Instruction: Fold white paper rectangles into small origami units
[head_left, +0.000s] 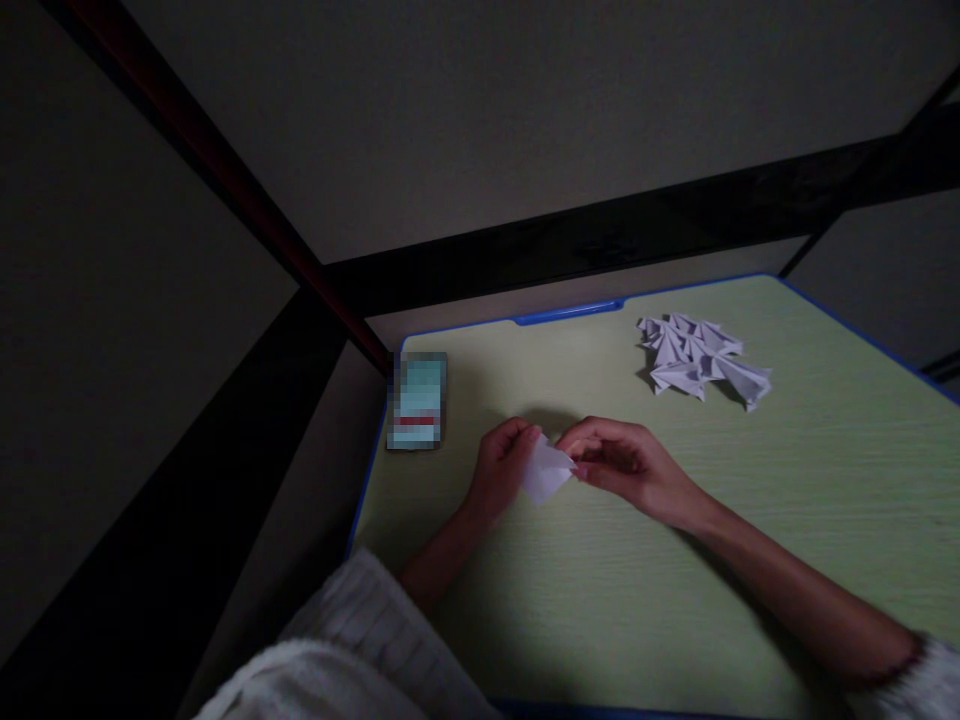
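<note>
Between my two hands is a small folded piece of white paper (546, 474), held a little above the table. My left hand (504, 458) grips its left side, with the thumb lying on top. At the paper's right corner, my right hand (626, 465) pinches it between thumb and fingertips. The fingers behind the paper are partly hidden. Farther off to the right lies a pile of several folded white paper pieces (694, 350) with pointed ends, apart from both hands.
A pale green table (750, 500) with a blue edge lies below my hands. A phone (418, 400), its screen blurred, rests at the left side. A blue strip (570, 313) sits on the far edge. Behind it stands a wall (525, 120) with a dark band.
</note>
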